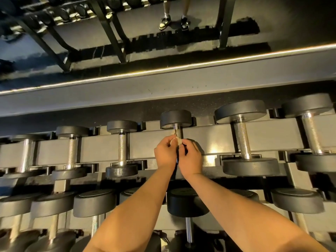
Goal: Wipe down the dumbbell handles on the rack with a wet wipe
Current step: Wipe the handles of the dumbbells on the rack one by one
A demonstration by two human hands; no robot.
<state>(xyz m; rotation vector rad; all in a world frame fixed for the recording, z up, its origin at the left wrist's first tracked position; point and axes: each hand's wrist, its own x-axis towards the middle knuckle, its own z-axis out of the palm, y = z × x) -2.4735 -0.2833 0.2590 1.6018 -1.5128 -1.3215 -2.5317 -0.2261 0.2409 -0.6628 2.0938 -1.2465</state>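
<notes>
A row of black dumbbells with knurled steel handles lies across the top tier of the rack (pixel 209 140). Over the middle dumbbell handle (pixel 178 131), my left hand (pixel 164 154) and my right hand (pixel 190 157) meet side by side. Both pinch a small crumpled wet wipe (pixel 177 140) between their fingertips, right at the handle's lower part. The hands hide the rest of that handle and its near head. The far head (pixel 176 118) shows above them.
Neighbouring dumbbells (pixel 122 148) (pixel 242 139) flank the hands on the top tier. A lower tier holds more dumbbells (pixel 187 201) under my forearms. Behind the rack a mirror reflects another rack and a person's legs and shoes (pixel 174 20).
</notes>
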